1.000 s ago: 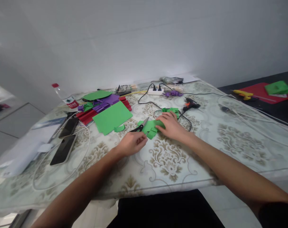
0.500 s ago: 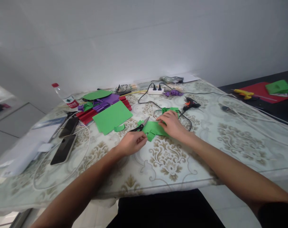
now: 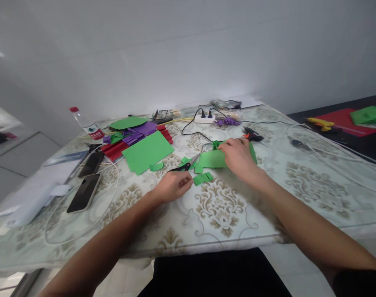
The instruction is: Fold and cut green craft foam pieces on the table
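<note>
My left hand [image 3: 173, 185] is closed, its fingertips pinching the end of a small green paper strip [image 3: 204, 178] with cuts along it. Just beyond those fingers lie black-handled scissors [image 3: 185, 166], blades pointing right over green paper scraps [image 3: 199, 168]. My right hand [image 3: 240, 156] grips a larger green paper piece [image 3: 212, 159], raised at an angle above the cloth; the fingers partly cover it. Behind that hand shows a bunch of fringed green paper [image 3: 216, 144], mostly hidden. A black glue gun [image 3: 253, 134] with an orange tip rests past the right hand.
Green sheets [image 3: 149, 152] lie left, near red folded paper [image 3: 115, 151] and purple strips [image 3: 135, 135]. A bottle [image 3: 90, 127], phones [image 3: 84, 193] and a white cable [image 3: 116, 181] are farther left. A power strip [image 3: 205, 119] sits at the back. A yellow glue gun [image 3: 321, 123] lies right.
My right hand has moved right, lifting the larger green piece away from the scissors and scraps. The cut strip at my left fingertips now shows separately. My left hand has barely moved.
</note>
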Tool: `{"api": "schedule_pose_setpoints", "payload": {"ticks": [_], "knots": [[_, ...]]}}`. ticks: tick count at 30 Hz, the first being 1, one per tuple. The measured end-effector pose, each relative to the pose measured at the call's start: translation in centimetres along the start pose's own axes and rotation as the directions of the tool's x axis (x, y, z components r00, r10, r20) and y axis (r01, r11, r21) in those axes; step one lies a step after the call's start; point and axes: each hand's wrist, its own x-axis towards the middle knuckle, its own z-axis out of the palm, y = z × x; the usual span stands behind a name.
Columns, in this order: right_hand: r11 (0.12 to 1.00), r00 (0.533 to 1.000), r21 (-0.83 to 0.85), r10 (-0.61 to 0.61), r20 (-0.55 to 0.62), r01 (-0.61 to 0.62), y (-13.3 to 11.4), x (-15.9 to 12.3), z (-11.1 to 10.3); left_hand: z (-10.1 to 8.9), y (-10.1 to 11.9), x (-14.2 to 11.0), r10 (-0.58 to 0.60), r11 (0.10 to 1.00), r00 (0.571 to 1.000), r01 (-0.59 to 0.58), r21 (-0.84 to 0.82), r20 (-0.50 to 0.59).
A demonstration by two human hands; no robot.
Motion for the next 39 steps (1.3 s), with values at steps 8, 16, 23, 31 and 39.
{"api": "schedule_pose_setpoints", "payload": {"ticks": [8,16,23,31,39], "knots": [[0.899,0.969,0.404,0.225,-0.098,-0.168,-1.3,0.3,-0.3,0.1,-0.1,-0.1,-0.009,1.000,1.000,0.009,-0.012,-0.002],[0.350,0.935,0.868,0.092,0.344,-0.353,-6.4,-1.6,1.6,-0.4,-0.5,-0.6,0.126,0.992,0.991,-0.127,-0.015,-0.046],[0.194,0.909,0.890,0.022,0.416,-0.412,-8.0,-2.7,1.3,-0.3,-0.8,-0.6,0.152,0.987,0.988,-0.153,-0.048,-0.030],[0.109,0.889,0.897,-0.127,0.441,-0.429,-8.0,-3.1,1.9,-0.3,-0.5,-0.4,-0.031,0.985,0.988,0.005,-0.174,-0.148],[0.219,0.885,0.872,-0.067,0.460,-0.437,-7.7,-3.0,1.8,0.0,-0.4,-0.3,-0.093,0.947,0.989,0.053,-0.316,-0.111]]}}
